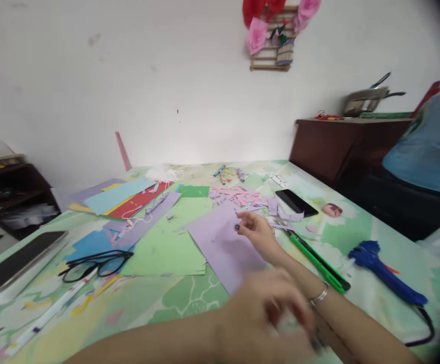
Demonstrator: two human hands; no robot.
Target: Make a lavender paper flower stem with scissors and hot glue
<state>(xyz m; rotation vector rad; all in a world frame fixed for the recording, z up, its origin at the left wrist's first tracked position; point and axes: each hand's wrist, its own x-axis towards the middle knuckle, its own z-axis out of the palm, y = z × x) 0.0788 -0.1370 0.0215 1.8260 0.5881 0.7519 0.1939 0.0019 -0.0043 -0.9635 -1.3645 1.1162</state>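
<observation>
Over a sheet of purple paper [223, 237] my right hand [257, 230] is held with thumb and forefinger bent together in a pinch. Whatever lies at its fingertips is too small to name. Nearer to me, my left hand [267, 316] crosses in front of the right forearm, its fingers curled and smeared by motion. A green paper sheet [170, 237] lies to the left, partly under the purple one. Beyond the right hand are pink and purple paper scraps [237, 196]. A green utility knife [318, 260] rests just right of my right forearm.
A blue glue gun [387, 270] with a cord lies at right. A black phone [296, 202] is farther back. On the left are glasses [96, 265], a white pen [49, 318], another phone [18, 260] and stacked coloured paper [119, 197]. A person [428, 146] stands at right.
</observation>
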